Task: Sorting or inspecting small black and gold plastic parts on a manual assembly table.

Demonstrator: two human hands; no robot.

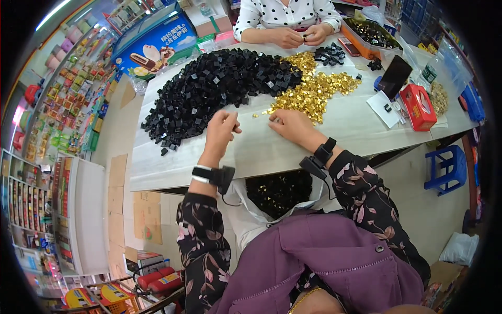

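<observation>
- Left hand, fingers curled together, rests beside the black square-piece heap.
- Right hand, fingers together, touches the gold-piece pile; contents unclear.

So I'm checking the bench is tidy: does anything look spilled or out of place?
Mostly orderly. A few black pieces lie apart from the black pile near the table's left edge, and stray gold pieces sit loose between the left hand and right hand.
</observation>
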